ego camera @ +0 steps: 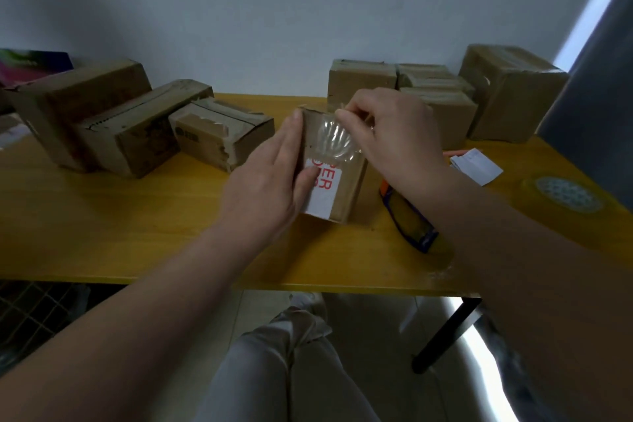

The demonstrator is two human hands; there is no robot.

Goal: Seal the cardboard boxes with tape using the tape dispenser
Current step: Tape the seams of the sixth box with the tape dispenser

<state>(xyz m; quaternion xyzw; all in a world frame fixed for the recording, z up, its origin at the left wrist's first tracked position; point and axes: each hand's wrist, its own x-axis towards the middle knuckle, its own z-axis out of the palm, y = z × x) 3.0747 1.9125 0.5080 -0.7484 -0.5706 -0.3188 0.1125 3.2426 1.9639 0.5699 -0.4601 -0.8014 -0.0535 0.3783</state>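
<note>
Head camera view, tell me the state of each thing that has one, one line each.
Center box: standing on the table, tape over its top.
Tape strip: wrinkled, lying across the box top.
Left hand: fingers straight, pressing the box.
Right hand: pinching the tape strip's far end.
Tape dispenser: lying on the table, unheld.
Tape roll: flat on the table, untouched.

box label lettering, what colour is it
Red, on a white label; it shows best in the head view.

Small packing room or office: yellow desk [137, 233], cardboard boxes [82, 106] along a plain white wall [239, 10], tape roll [565, 197].
</note>
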